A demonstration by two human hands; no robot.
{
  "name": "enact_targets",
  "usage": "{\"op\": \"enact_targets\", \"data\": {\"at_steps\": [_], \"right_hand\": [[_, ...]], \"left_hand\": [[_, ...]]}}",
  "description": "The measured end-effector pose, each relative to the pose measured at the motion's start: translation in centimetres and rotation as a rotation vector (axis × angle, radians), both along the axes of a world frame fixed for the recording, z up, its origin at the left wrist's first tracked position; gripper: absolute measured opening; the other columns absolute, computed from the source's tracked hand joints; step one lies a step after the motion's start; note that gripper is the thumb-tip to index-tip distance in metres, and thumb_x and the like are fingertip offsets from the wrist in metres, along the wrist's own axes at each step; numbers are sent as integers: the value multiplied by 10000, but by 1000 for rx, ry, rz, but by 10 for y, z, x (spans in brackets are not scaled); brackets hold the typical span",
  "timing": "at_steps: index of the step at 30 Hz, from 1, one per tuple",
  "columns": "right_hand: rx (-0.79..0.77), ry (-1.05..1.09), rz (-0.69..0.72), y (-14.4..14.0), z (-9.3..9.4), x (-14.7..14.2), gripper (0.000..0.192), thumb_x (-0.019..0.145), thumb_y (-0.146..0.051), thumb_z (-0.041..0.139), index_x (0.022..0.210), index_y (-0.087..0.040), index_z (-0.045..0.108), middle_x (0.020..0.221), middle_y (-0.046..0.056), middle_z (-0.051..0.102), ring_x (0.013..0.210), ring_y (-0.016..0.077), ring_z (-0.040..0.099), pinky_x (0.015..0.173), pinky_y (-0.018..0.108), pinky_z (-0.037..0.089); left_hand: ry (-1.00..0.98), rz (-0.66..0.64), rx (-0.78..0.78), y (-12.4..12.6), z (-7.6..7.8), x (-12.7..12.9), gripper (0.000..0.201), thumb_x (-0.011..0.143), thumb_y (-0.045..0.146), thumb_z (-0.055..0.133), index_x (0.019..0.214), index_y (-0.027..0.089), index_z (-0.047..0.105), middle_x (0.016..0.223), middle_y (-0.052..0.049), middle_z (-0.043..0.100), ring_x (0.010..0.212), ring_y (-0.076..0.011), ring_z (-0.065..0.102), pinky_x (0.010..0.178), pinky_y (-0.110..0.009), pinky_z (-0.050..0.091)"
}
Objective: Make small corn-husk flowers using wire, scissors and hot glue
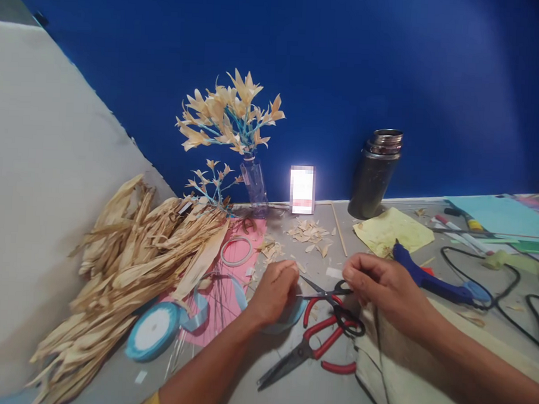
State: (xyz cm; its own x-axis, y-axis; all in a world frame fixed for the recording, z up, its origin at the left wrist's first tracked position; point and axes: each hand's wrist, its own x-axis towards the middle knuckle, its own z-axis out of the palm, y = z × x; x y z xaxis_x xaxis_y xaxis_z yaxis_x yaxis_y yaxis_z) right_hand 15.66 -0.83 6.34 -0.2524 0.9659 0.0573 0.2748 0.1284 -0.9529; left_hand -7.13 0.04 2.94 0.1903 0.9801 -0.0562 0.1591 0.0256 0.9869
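Your right hand (382, 284) grips small black-handled scissors (332, 291) by the loops, blades aimed at whatever your clenched left hand (274, 291) pinches, too small to tell.

**Small black scissors held over red-handled shears**

The small scissors (332, 295) have black loops and thin steel blades, opened in a narrow V. The right hand's fingers grip the loops; the blade tips point left, reaching the left hand's fingertips. Just below the grip lie the red-handled shears (310, 345), flat on the grey table, blades closed, tip pointing down-left away from both hands.
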Motion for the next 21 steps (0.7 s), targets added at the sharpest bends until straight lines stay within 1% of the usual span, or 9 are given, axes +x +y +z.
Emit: {"op": "enact_targets", "data": {"at_steps": [3,5,7,9,12,15,17,19,21], "right_hand": [[18,-19,-19,-3,-9,-7,349,906,-491,559,687,-219,569,572,-35,523,493,137,512,483,255,394],[153,-98,-61,-6,-15,-11,308,918,-429,549,697,-219,588,581,-25,561,517,143,532,504,258,398],[339,-184,-71,-9,-20,-13,265,932,-357,544,720,-217,615,601,-18,604,544,145,560,541,260,406],[491,-255,-45,-11,-25,-14,246,956,-310,536,751,-217,636,629,-16,636,558,140,581,568,259,410],[593,-343,-6,-13,-31,-15,232,990,-284,529,797,-221,640,668,-18,657,573,134,600,581,251,414],[640,-410,44,-14,-36,-16,239,1013,-280,513,809,-225,625,675,-20,650,579,134,603,577,246,413],[668,-449,79,-15,-38,-17,252,1026,-286,494,813,-226,616,678,-19,645,578,138,602,575,251,408],[686,-492,98,-16,-39,-18,262,1033,-288,478,815,-226,610,684,-15,647,578,146,604,572,262,400],[686,-526,102,-17,-42,-19,275,1035,-279,458,809,-225,606,685,-9,653,575,153,607,570,273,394]], "left_hand": [[-156,-70,-119,-10,3,14,298,836,431,604,684,176,575,554,24,526,427,-92,453,452,-237,325],[-268,-51,-183,-16,6,21,276,749,407,734,762,155,621,621,1,601,461,-101,517,455,-234,400],[-383,-41,-273,-20,9,24,304,652,343,823,785,155,624,616,9,604,461,-103,523,415,-217,410],[-457,-48,-340,-23,11,25,299,639,319,823,794,159,623,581,18,592,430,-97,497,366,-195,374],[-502,-36,-373,-25,11,26,219,668,292,760,742,173,592,503,39,543,377,-73,422,336,-170,307],[-469,-17,-389,-25,7,26,171,645,244,691,693,201,533,432,70,477,339,-62,349,337,-173,253],[-390,-18,-376,-26,3,26,126,627,229,626,690,214,519,405,77,458,325,-71,329,349,-194,240],[-230,10,-298,-27,0,27,102,614,207,583,692,217,519,428,69,478,356,-86,368,387,-214,259],[2,57,-155,-28,0,28,80,625,178,570,680,212,523,504,47,519,448,-104,434,452,-233,294]]}}
